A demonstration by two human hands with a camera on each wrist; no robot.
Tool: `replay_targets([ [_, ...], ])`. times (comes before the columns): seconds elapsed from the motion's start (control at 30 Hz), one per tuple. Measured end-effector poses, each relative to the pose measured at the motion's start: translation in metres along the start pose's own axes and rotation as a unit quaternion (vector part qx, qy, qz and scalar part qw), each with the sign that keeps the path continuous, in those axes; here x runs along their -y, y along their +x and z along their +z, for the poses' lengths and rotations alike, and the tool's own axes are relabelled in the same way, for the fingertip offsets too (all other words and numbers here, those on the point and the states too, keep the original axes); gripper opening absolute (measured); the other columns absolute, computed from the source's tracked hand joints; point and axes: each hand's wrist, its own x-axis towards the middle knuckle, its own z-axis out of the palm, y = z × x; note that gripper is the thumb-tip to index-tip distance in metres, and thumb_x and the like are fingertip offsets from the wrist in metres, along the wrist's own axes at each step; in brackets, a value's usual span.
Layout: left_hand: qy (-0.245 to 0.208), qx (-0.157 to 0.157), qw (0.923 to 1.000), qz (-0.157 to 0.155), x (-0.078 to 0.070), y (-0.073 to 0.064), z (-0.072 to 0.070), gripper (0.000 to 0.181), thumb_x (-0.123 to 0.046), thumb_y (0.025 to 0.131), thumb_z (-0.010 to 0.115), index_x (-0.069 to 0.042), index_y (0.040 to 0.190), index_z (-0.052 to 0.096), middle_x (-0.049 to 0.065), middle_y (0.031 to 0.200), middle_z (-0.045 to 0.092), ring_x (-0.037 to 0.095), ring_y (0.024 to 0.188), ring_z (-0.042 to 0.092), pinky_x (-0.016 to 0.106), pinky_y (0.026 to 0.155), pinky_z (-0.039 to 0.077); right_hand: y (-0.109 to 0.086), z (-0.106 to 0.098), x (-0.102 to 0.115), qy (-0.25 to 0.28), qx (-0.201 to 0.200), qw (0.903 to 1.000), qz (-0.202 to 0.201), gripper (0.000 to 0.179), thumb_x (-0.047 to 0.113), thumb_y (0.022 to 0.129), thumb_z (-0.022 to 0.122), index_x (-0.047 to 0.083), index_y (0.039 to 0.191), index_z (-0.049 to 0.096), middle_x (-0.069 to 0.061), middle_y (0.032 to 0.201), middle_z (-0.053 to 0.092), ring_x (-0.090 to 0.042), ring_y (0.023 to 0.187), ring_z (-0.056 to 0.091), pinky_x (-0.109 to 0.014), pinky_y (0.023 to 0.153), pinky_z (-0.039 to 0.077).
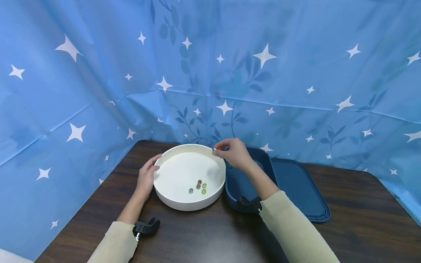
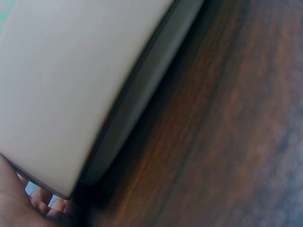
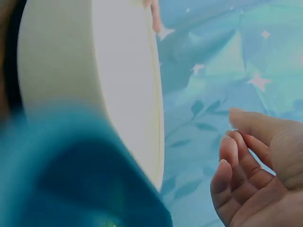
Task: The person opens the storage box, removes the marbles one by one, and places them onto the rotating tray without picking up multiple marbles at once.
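My left hand (image 1: 146,177) grips the left side of a round white tray (image 1: 189,206), thumb at the rim; in the left wrist view its fingers (image 2: 41,195) show by the tray's outer wall. Several small glass marbles (image 1: 198,186), green, reddish and greyish, lie on the tray floor toward the near right. Above the tray's far right rim, my right hand (image 1: 235,153) pinches a tiny glass marble between thumb and fingertips. Only a speck of that marble (image 3: 231,127) shows in the right wrist view. Below my right forearm stands a dark blue bin (image 1: 236,182), partly hidden.
A few marbles (image 1: 230,165) show inside the blue bin near its left wall. Right of the bin lies a flat dark blue lid (image 1: 302,190). Both rest on a dark wooden table (image 1: 204,237); a blue star-patterned curtain (image 1: 210,73) hangs behind.
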Motion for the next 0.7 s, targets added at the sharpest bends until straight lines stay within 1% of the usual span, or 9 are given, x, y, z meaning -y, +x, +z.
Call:
replay_targets([
  [0.2, -0.004, -0.002, 1.0, -0.005, 0.0, 0.0, 0.0, 0.05, -0.008, 0.102, 0.039, -0.012, 0.151, 0.048, 0.006, 0.163, 0.039, 0.027, 0.151, 0.035, 0.047, 0.123, 0.03, -0.007, 0.024, 0.01, 0.038, 0.01, 0.9992, 0.003, 0.017, 0.021, 0.089, 0.076, 0.011, 0.104, 0.078, -0.007, 0.096, 0.073, -0.022, 0.08, 0.066, -0.026, 0.065, 0.053],
  [0.33, -0.009, -0.005, 0.9999, -0.005, 0.001, 0.002, 0.002, 0.049, -0.008, 0.101, 0.04, -0.011, 0.149, 0.049, 0.007, 0.162, 0.04, 0.027, 0.149, 0.038, 0.047, 0.121, 0.032, -0.014, 0.039, 0.017, 0.074, 0.002, 0.9971, 0.013, 0.016, 0.021, 0.088, 0.078, 0.013, 0.102, 0.078, -0.005, 0.095, 0.073, -0.021, 0.079, 0.065, -0.027, 0.065, 0.053],
  [0.4, -0.009, -0.003, 0.9999, -0.006, 0.001, 0.003, 0.004, 0.049, -0.007, 0.101, 0.039, -0.011, 0.149, 0.049, 0.007, 0.162, 0.041, 0.027, 0.149, 0.038, 0.047, 0.122, 0.032, -0.017, 0.046, 0.02, 0.091, -0.002, 0.9956, 0.019, 0.016, 0.021, 0.087, 0.079, 0.014, 0.101, 0.078, -0.005, 0.095, 0.073, -0.027, 0.082, 0.066, -0.026, 0.065, 0.053],
  [0.43, -0.008, -0.003, 0.9999, -0.007, 0.001, 0.003, 0.005, 0.049, -0.007, 0.101, 0.039, -0.011, 0.149, 0.049, 0.007, 0.162, 0.041, 0.027, 0.148, 0.038, 0.047, 0.122, 0.032, -0.018, 0.051, 0.021, 0.097, -0.001, 0.9951, 0.022, 0.016, 0.021, 0.087, 0.079, 0.014, 0.101, 0.078, -0.004, 0.095, 0.074, -0.026, 0.082, 0.066, -0.026, 0.065, 0.052],
  [0.57, -0.005, -0.005, 1.0, -0.003, 0.001, 0.003, 0.006, 0.049, -0.007, 0.101, 0.039, -0.01, 0.149, 0.049, 0.008, 0.162, 0.041, 0.026, 0.15, 0.036, 0.045, 0.123, 0.03, -0.016, 0.068, 0.017, 0.093, 0.005, 0.9953, 0.026, 0.014, 0.02, 0.087, 0.079, 0.014, 0.099, 0.078, -0.003, 0.092, 0.073, -0.023, 0.079, 0.064, -0.025, 0.066, 0.052],
  [0.63, -0.004, -0.008, 1.0, -0.004, -0.001, 0.002, 0.005, 0.049, -0.007, 0.102, 0.039, -0.01, 0.149, 0.049, 0.007, 0.162, 0.041, 0.026, 0.15, 0.036, 0.045, 0.122, 0.031, -0.014, 0.077, 0.013, 0.078, 0.008, 0.9967, 0.024, 0.013, 0.02, 0.086, 0.08, 0.013, 0.097, 0.078, -0.002, 0.09, 0.073, -0.015, 0.076, 0.061, -0.024, 0.066, 0.052],
  [0.7, -0.005, -0.01, 0.9999, -0.005, -0.002, 0.002, 0.003, 0.049, -0.007, 0.102, 0.039, -0.011, 0.149, 0.049, 0.007, 0.162, 0.041, 0.026, 0.149, 0.037, 0.045, 0.121, 0.032, -0.012, 0.085, 0.01, 0.06, 0.01, 0.9981, 0.014, 0.011, 0.018, 0.086, 0.08, 0.012, 0.095, 0.079, -0.002, 0.087, 0.073, -0.014, 0.073, 0.06, -0.023, 0.065, 0.051],
])
